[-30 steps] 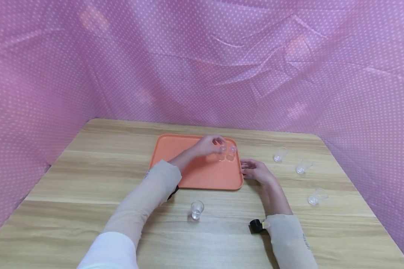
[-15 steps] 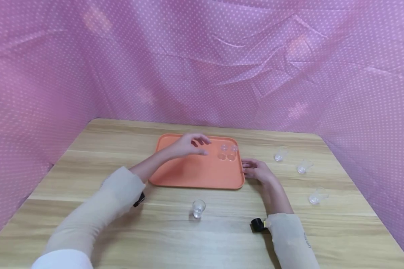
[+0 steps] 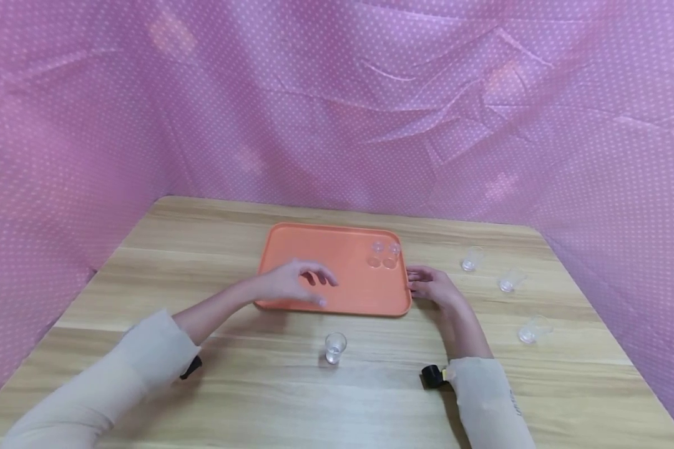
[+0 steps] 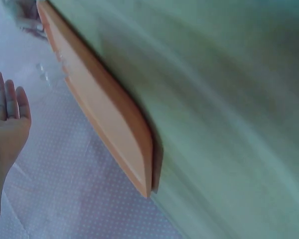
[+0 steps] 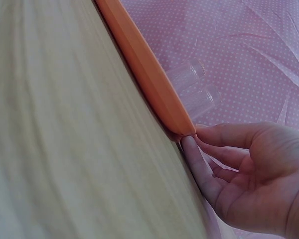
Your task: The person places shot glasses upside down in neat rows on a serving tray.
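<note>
Over the near-left part of an orange tray (image 3: 326, 246), my left hand (image 3: 294, 282) hovers, fingers apart and nothing in them. At the tray's right edge my right hand (image 3: 431, 287) pinches the rim; the right wrist view has one fingertip above the edge and a finger (image 5: 197, 162) below it. Two clear shot glasses stand mouth down in the tray's far right corner, a left one (image 3: 375, 255) and a right one (image 3: 392, 257). Another shot glass (image 3: 335, 348) stands mouth up on the table in front of the tray.
To the right of my right hand are three more clear glasses: a far one (image 3: 472, 258), a middle one (image 3: 510, 280) and a near one (image 3: 533, 328). The wooden table (image 3: 269, 386) is bordered by pink dotted cloth (image 3: 337, 125) at the back and sides.
My left hand has let go of the left glass in the tray's corner and drawn back left and nearer. The right hand has stayed at the tray's edge.
</note>
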Action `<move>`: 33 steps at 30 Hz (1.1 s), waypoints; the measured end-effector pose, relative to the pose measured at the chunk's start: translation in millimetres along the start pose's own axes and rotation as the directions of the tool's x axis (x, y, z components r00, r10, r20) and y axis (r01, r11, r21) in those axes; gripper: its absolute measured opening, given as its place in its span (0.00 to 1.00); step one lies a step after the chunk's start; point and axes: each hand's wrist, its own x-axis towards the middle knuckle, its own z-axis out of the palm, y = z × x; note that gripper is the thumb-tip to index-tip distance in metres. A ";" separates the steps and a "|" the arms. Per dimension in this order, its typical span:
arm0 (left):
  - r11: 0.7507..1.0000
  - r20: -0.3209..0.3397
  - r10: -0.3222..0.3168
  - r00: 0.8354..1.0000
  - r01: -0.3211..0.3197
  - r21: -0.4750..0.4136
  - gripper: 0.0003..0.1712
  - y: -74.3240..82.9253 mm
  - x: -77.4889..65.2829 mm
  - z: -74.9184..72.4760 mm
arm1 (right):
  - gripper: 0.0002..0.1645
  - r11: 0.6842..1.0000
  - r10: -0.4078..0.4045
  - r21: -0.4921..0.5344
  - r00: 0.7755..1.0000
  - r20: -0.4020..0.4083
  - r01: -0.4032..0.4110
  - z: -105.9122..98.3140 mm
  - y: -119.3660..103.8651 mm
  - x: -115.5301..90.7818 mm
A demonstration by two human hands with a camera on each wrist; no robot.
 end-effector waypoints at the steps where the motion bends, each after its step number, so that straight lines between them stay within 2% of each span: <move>1: 1.000 0.025 -0.007 1.000 0.007 0.003 0.22 1.1 -2.8 2.8 | 0.27 1.000 -0.001 0.000 1.000 0.004 0.001 -0.2 -0.2 -0.2; 6: 0.998 0.137 -0.055 0.989 0.056 -0.006 0.27 4.5 -13.0 17.1 | 0.27 1.000 0.018 0.004 1.000 -0.001 -0.018 0.1 -1.3 -0.7; 13: 0.993 0.218 -0.110 0.970 0.118 -0.021 0.27 -1.1 -18.9 34.8 | 0.27 0.999 0.026 0.019 1.000 -0.005 -0.026 -1.2 -0.7 0.6; 16: 0.990 0.228 -0.123 0.966 0.137 -0.045 0.26 -4.0 -20.3 40.3 | 0.27 0.999 0.036 0.027 0.999 -0.010 -0.036 -0.6 -0.9 1.4; 24: 0.982 0.246 -0.096 0.964 0.133 -0.135 0.27 -8.2 -21.2 52.9 | 0.27 0.999 0.032 0.030 0.999 -0.010 -0.032 0.4 -0.6 1.9; 33: 0.989 0.228 -0.047 0.973 0.078 -0.128 0.23 -15.6 -20.2 64.8 | 0.27 0.999 0.029 0.018 0.999 -0.016 -0.029 0.9 0.1 1.7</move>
